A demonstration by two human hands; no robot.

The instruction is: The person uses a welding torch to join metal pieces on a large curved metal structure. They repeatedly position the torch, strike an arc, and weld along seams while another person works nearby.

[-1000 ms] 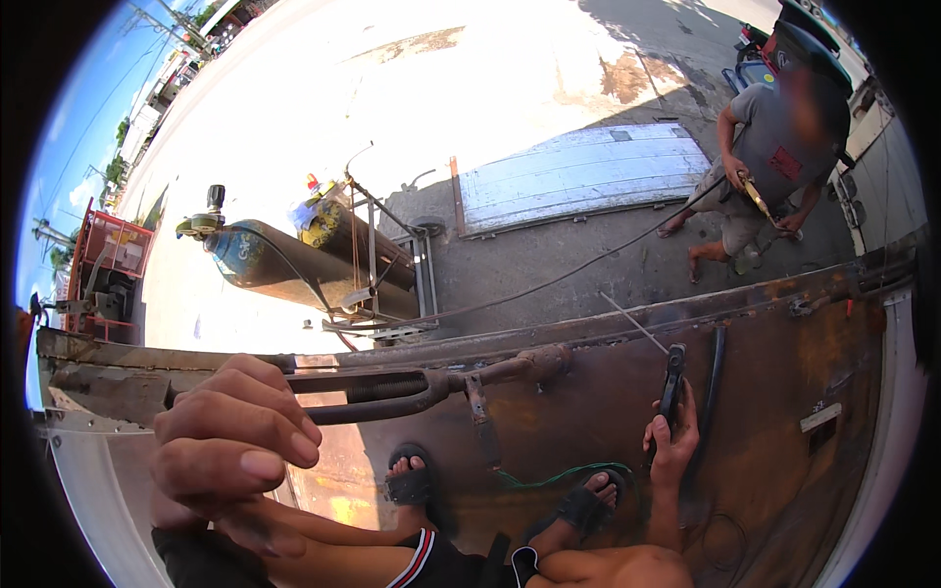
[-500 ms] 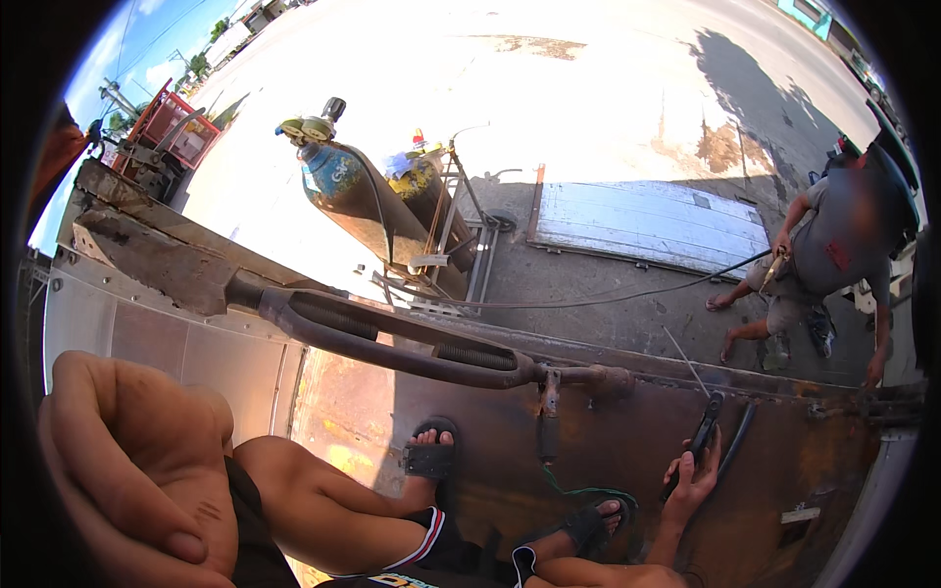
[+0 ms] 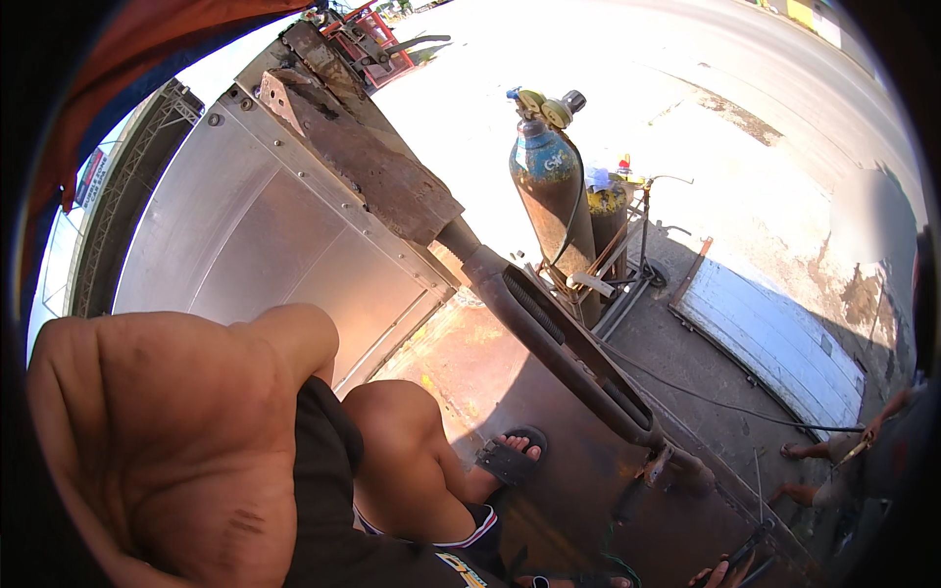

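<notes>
My left hand (image 3: 186, 441) is raised very close at the lower left, palm and wrist filling that corner; its fingers are mostly out of sight. Only part of my right hand (image 3: 720, 572) shows at the bottom edge, closed around a black welding electrode holder (image 3: 753, 541). A thin welding rod (image 3: 759, 485) sticks up from the holder's jaws. Beyond it, a rusty turnbuckle (image 3: 564, 343) with threaded rods inside runs diagonally, joined at its upper end to a brown steel bracket (image 3: 358, 162). A short welded stub (image 3: 659, 468) stands at its lower end.
My sandalled foot (image 3: 515, 456) rests on a rusty steel plate (image 3: 588, 470). Riveted sheet metal (image 3: 265, 235) rises at left. Gas cylinders (image 3: 554, 196) stand on a cart beyond the edge, with a white panel (image 3: 774, 338) on the ground. Another person (image 3: 897, 441) holds a hose at far right.
The view has swung left, so the scene shifts right and downward. My right hand with the electrode holder slides toward the bottom edge. The left hand looks larger, its curled fingers no longer plain.
</notes>
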